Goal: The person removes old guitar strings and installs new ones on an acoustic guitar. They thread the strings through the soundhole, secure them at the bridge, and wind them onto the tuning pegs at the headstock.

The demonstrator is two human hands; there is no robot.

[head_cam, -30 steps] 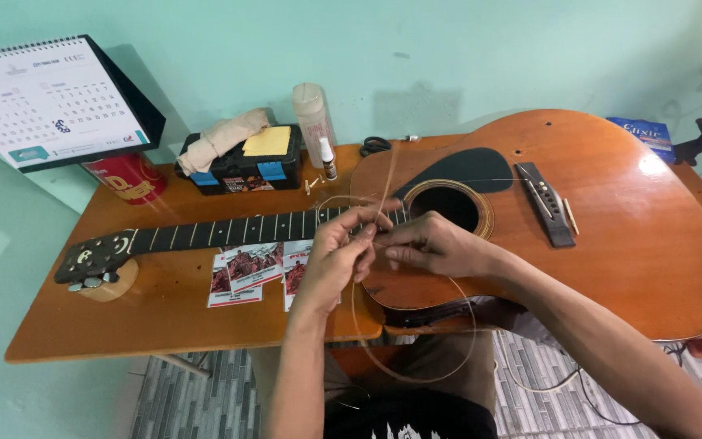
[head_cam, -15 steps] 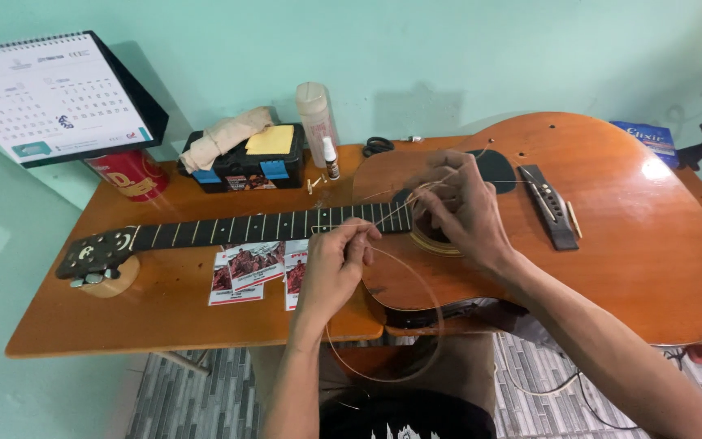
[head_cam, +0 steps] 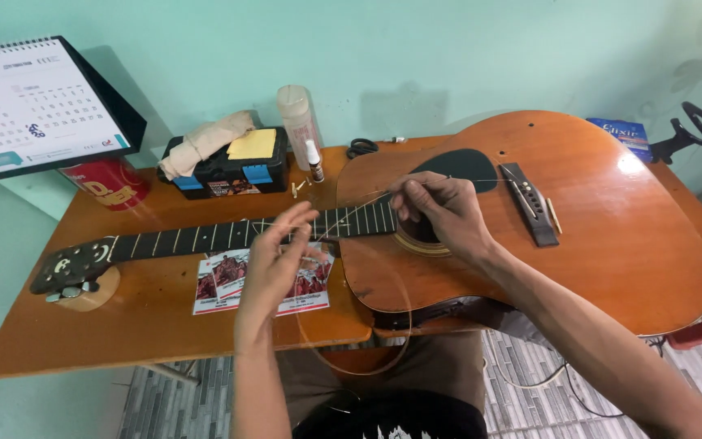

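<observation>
Two bare hands work over an acoustic guitar [head_cam: 611, 236] lying flat on a wooden table [head_cam: 156, 325]. Our right hand [head_cam: 440, 213] hovers above the sound hole, thumb and forefinger pinched shut on a thin guitar string [head_cam: 367, 202]. Our left hand [head_cam: 274, 264] sits over the fretboard [head_cam: 205, 236], fingers spread and loosely curled; the string runs to its fingertips, but we cannot tell whether they grip it. Below both hands the string droops in a wide loop past the table's near edge, over our lap.

Just under the left fingers lie red string packets [head_cam: 221, 280], partly covered by the palm. Beyond the fingertips, toward the wall, stand a black toolbox [head_cam: 229, 167] with a cloth on top, a clear bottle [head_cam: 298, 122] and a small dropper bottle [head_cam: 314, 161]. Far left of the left hand, the headstock [head_cam: 71, 267] rests on a round support near a red tin [head_cam: 111, 180] and a desk calendar [head_cam: 30, 106]. Right of the right fingers, the bridge [head_cam: 530, 203] and the broad guitar body offer open surface.
</observation>
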